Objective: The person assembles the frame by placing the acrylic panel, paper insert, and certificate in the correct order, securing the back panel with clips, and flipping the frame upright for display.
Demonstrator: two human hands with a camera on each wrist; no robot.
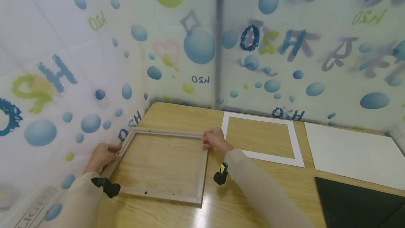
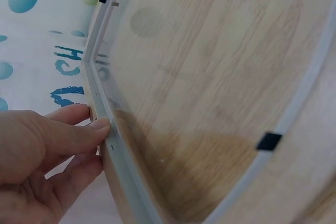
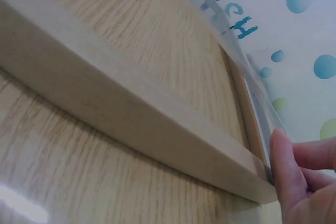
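A pale wooden picture frame point(image 1: 172, 197) lies on the table, with a clear sheet point(image 2: 173, 72) over its opening. My left hand point(image 1: 102, 156) is at the frame's left rail; in the left wrist view its fingertips point(image 2: 101, 124) pinch the rail from outside. The far right corner is where my right hand point(image 1: 216, 140) is. Close up, the right thumb point(image 3: 283, 150) stands at that corner, and the fingers pinch the sheet's edge, which shows slightly above the frame. How far the sheet sits inside the rails is hard to tell.
A white mat border point(image 1: 269, 157) lies just right of the frame. Farther right are a white board point(image 1: 354, 150) and, nearer, a black board point(image 1: 357, 203). Patterned curtains point(image 1: 177, 87) hang along the table's left and back edges.
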